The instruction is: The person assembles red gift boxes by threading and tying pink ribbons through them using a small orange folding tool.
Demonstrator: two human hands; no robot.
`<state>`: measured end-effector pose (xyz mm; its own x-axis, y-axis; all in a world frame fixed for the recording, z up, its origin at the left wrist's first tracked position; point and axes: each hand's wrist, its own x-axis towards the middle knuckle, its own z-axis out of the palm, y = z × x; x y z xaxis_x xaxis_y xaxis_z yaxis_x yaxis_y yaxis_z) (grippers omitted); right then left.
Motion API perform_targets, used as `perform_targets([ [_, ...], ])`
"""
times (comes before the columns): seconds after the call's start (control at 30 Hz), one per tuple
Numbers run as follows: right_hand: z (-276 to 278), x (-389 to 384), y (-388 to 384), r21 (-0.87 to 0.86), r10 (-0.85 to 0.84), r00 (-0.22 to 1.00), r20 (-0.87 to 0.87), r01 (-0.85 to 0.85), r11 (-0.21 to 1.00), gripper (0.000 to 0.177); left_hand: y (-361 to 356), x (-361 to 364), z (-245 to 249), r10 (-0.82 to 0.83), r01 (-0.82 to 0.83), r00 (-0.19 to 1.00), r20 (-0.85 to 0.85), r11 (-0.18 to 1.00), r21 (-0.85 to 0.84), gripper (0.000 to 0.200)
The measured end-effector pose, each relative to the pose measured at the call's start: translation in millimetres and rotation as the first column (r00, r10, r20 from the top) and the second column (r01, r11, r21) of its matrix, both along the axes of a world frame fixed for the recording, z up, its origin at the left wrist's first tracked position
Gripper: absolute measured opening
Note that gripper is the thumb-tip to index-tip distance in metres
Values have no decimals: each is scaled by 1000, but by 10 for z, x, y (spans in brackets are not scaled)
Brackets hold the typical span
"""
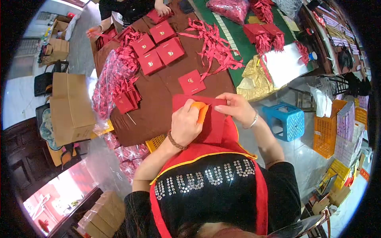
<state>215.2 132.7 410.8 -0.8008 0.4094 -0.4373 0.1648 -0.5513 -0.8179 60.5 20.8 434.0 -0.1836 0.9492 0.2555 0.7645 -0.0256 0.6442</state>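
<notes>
An unfolded dark red sheet (212,129) is held at the table's near edge, in front of the red apron. My left hand (185,123) has its fingers closed on an orange piece (203,111) lying against the sheet. At the sheet's upper right edge, my right hand (237,110) pinches the red material between thumb and fingers. Just beyond my hands a flat red card with a gold logo (191,82) lies on the brown cloth. Farther back are stacks of similar red cards (170,51).
Red ribbons (216,47) spread over the brown table (158,103). A plastic bag of red ribbons (113,81) lies at its left. A co-worker's hands (162,8) show at the far edge. A blue stool (286,121) stands right; a cardboard box (71,109) stands left.
</notes>
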Motion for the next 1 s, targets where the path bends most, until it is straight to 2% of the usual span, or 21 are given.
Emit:
perform_targets([
  [0.07, 97, 15, 8, 7, -6, 1000, 6, 6, 1000, 28, 19, 1, -3, -14, 14, 1000, -19, 1000, -1, 8],
  [0.13, 122, 60, 42, 19, -10, 1000, 18, 10, 1000, 30, 59, 54, -2, -16, 23, 990, -143, 999, 48, 9],
  [0.17, 91, 109, 76, 36, 14, 999, 37, -15, 999, 30, 81, 90, -7, -20, 27, 990, -143, 998, 51, 9],
  [0.27, 88, 213, 175, 95, 41, 996, 84, -49, 994, 30, 160, 239, -46, -5, 58, 939, -343, 988, 144, 13],
  [0.37, 140, 293, 265, 143, 28, 993, 116, -45, 989, 27, 257, 346, -91, -13, 64, 935, -354, 989, 133, 13],
  [0.43, 51, 345, 324, 390, 58, 986, 159, -116, 913, 24, 322, 401, -124, -4, 53, 941, -338, 989, 136, 12],
  [0.47, 11, 355, 342, 391, 64, 984, 163, -124, 912, 24, 339, 422, -136, -3, 48, 945, -326, 990, 130, 12],
  [0.53, -30, 358, 372, 522, 79, 984, 160, -152, 840, 21, 357, 445, -137, 12, 27, 947, -320, 993, 117, 13],
  [0.57, 16, 355, 370, 519, 81, 983, 163, -155, 841, 21, 364, 451, -130, 20, 14, 948, -319, 994, 104, 14],
  [0.63, 164, 308, 351, 632, 43, 980, 195, -159, 758, 23, 375, 445, -113, 13, 12, 948, -319, 997, 78, 13],
  [0.73, 116, 242, 315, 657, 59, 973, 225, -196, 728, 22, 364, 390, -86, 0, 13, 945, -328, 999, 39, 12],
  [0.83, 145, 114, 253, 604, 95, 962, 258, -237, 761, 19, 314, 281, -78, -24, 33, 942, -335, 999, 22, 10],
  [1.0, 20, -103, 82, 589, 67, 987, 146, -141, 795, 20, 164, -15, -94, -51, 83, 922, -384, 994, 68, 10],
])
